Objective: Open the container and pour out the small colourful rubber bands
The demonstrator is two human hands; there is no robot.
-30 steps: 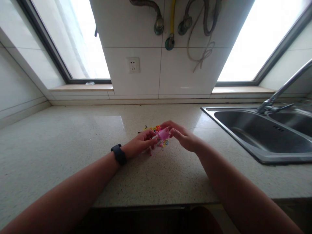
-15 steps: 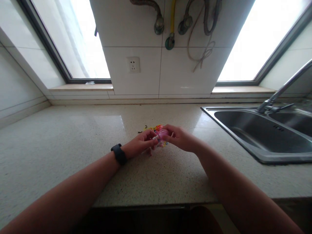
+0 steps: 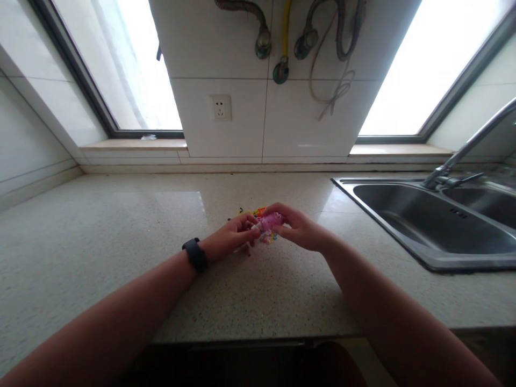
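A small pink plastic piece [image 3: 270, 221] is pinched between my two hands just above the speckled countertop [image 3: 121, 242]. My left hand [image 3: 230, 238], with a black band on its wrist, grips the piece's left end with thumb and fingertips. My right hand [image 3: 298, 228] curls around its right side. Beneath and behind the hands lies a little heap of small colourful bits [image 3: 258, 214], yellow, orange and black, partly hidden by my fingers.
A steel sink [image 3: 427, 220] with a long tap [image 3: 463, 153] is set into the counter at the right. A wall socket [image 3: 221, 107] and hanging hoses [image 3: 282, 37] are on the tiled wall behind, between two bright windows.
My right hand's fingers closed in over the pink piece and turned it slightly. My left hand stayed where it was.
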